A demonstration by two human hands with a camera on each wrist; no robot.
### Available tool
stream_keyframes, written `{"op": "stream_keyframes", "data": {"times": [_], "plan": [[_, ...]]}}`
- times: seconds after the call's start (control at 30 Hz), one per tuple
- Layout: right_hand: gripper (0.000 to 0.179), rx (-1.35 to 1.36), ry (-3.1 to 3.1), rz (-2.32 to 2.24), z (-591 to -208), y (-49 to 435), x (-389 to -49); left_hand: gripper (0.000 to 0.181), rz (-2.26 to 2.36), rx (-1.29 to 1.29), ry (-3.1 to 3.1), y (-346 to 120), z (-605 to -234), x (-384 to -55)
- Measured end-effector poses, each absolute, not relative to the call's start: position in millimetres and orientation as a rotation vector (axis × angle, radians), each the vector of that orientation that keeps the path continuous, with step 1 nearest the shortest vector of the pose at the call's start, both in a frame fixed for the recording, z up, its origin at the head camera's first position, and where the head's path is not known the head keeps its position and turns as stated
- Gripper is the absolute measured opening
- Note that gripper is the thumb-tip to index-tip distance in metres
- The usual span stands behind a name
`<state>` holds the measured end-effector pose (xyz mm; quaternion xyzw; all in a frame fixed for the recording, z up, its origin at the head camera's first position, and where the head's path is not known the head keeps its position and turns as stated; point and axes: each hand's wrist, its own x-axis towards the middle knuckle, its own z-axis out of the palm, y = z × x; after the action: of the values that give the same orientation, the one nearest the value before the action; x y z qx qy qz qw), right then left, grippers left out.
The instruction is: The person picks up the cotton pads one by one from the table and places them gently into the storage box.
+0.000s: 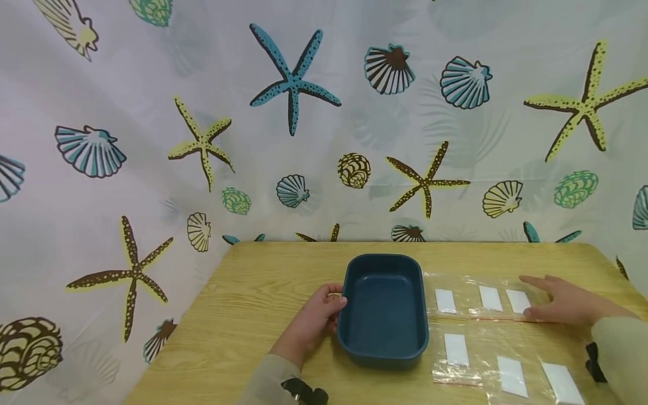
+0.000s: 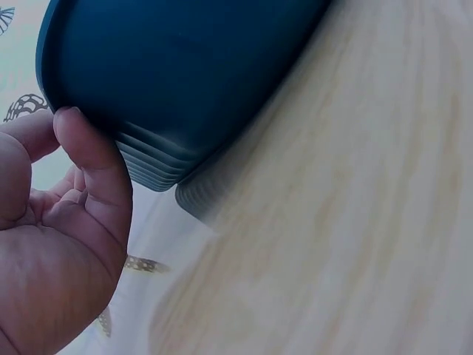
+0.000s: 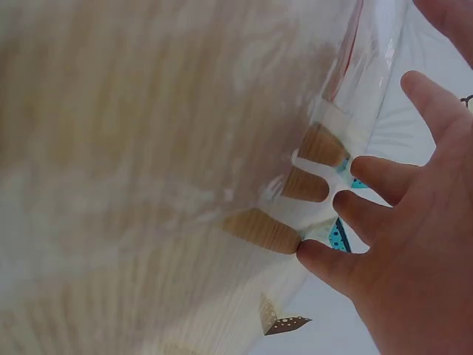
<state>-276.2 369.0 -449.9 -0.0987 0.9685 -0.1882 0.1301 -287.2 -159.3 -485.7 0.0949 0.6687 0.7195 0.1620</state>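
Observation:
A dark blue rectangular plastic bin with rounded corners stands on the wooden table, with nothing in it. My left hand grips its left side, thumb at the rim and fingers curled behind; the left wrist view shows the thumb against the ridged wall. To the right of the bin, clear zip bags with white labels lie flat in two rows. Over the right end of the far row, my right hand has its fingers spread. In the right wrist view its fingertips are close to the tabletop beside a clear bag.
The near row of clear bags runs toward the front right edge of the table. Bare wood shows left of the bin. A curtain printed with starfish and shells hangs behind the table and along its sides.

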Motion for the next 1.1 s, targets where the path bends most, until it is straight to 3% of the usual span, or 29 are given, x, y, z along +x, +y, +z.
{"op": "stream_keyframes", "data": {"times": [0.77,1.1], "plan": [[0.085,-0.288,2.789,-0.563,-457.4,366.3,-281.3,0.037,2.058,0.243,1.858,-159.0,-483.5,-283.6],[0.090,-0.230,2.793,-0.555,-459.4,367.2,-287.2,0.039,2.041,0.230,1.887,-158.0,-479.7,-283.4]]}}
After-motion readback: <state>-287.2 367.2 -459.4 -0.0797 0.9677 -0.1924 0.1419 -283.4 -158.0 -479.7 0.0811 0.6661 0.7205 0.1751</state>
